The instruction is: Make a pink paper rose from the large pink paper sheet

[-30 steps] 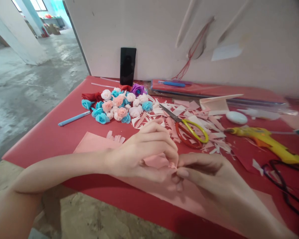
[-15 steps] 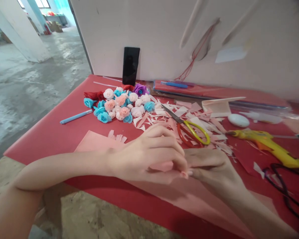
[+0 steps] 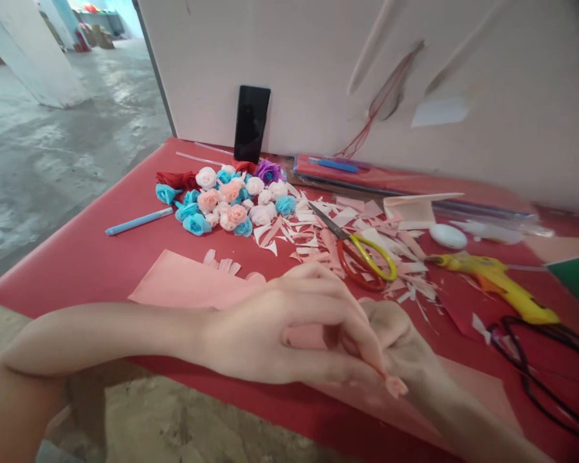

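My left hand (image 3: 289,328) reaches across in front of me with its fingers closed on a strip of pink paper (image 3: 394,384) whose rolled end sticks out past the fingertips. My right hand (image 3: 398,344) lies just behind it, mostly hidden, fingers curled against the same pink paper. Both hands hover over a large pink paper sheet (image 3: 183,283) lying on the red table (image 3: 77,263) near its front edge.
A heap of small paper roses (image 3: 226,199) lies at the back left beside a blue pen (image 3: 137,221). Paper scraps (image 3: 318,231) surround scissors (image 3: 361,254). A yellow glue gun (image 3: 499,280) with black cable (image 3: 535,366) sits right. A phone (image 3: 251,123) leans on the wall.
Both hands have moved nearer to me and lower. The left hand has turned over the right, and the rolled pink paper end now pokes out beyond the fingertips.
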### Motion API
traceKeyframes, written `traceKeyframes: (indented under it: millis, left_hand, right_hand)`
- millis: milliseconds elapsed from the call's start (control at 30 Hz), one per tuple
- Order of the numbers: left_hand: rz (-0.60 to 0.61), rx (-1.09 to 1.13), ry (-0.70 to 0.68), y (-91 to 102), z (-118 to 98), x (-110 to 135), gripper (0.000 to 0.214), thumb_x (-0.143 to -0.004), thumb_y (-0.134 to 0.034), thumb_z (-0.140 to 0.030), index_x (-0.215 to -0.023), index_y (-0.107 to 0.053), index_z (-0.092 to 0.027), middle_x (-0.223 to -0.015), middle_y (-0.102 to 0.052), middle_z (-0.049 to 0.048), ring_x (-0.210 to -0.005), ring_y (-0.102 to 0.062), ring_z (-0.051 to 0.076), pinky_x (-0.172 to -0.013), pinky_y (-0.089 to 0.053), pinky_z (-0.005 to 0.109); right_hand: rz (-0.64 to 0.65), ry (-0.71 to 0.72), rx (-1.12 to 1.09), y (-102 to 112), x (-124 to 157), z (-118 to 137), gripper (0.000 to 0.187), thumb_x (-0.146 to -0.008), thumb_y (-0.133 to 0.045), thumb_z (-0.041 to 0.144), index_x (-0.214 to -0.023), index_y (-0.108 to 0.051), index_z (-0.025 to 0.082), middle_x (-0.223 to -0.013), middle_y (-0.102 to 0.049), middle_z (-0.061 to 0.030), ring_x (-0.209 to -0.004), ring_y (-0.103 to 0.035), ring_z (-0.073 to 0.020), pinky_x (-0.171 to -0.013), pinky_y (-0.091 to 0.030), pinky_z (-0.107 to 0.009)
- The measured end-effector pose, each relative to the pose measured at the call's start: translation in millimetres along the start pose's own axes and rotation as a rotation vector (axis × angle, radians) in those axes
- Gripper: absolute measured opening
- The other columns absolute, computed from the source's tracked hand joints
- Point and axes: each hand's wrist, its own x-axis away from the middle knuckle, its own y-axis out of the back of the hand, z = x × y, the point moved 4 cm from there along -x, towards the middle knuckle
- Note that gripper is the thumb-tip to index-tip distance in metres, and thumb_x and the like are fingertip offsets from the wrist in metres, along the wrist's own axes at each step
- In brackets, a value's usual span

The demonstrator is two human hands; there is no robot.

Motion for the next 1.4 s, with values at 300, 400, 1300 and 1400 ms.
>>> traceKeyframes:
  millis: [300,400,1300,1400]
  left_hand:
    - [-0.071,0.51,0.362,-6.0,1.3,5.4,0.011,-0.075,-0.057,-0.006,-0.07,-0.051,-0.013,-0.067,-0.054,-0.0015,-0.065,-0.053,0.007,-0.065,-0.047,0.02]
    - [-0.106,0.749,0.481,-10.5,4.2,6.4,0.013,-0.075,-0.054,-0.004,-0.074,-0.048,-0.015,-0.067,-0.051,-0.0035,-0.062,-0.053,0.006,-0.063,-0.048,0.02]
    - [-0.154,0.527,0.424,-7.6,10.9,6.9,0.005,-0.078,-0.053,-0.011,-0.078,-0.05,-0.015,-0.069,-0.049,-0.0035,-0.062,-0.051,0.005,-0.062,-0.046,0.018]
    - [-0.196,0.035,0.194,4.5,5.9,5.9,0.006,-0.079,-0.056,-0.017,-0.083,-0.053,-0.014,-0.079,-0.057,0.0009,-0.076,-0.053,0.01,-0.074,-0.045,0.025]
  right_hand:
    - [-0.025,-0.142,-0.066,-7.5,0.7,0.9,0.013,-0.065,-0.072,0.037,-0.059,-0.074,0.026,-0.046,-0.053,0.0015,-0.048,-0.049,-0.0113,-0.051,-0.045,-0.022]
    - [-0.098,-0.212,-0.103,-6.6,4.3,-3.4,0.01,-0.065,-0.071,0.036,-0.061,-0.073,0.027,-0.047,-0.05,0.0027,-0.047,-0.046,-0.0102,-0.05,-0.043,-0.022]
    - [-0.267,-0.191,-0.131,3.3,11.6,-16.8,0.007,-0.064,-0.073,0.035,-0.062,-0.071,0.029,-0.06,-0.058,0.0032,-0.05,-0.048,-0.0078,-0.049,-0.044,-0.018]
    - [-0.292,-0.179,-0.065,5.3,12.1,-14.7,0.006,-0.065,-0.073,0.037,-0.063,-0.071,0.031,-0.059,-0.061,0.0019,-0.054,-0.051,-0.0106,-0.053,-0.045,-0.02]
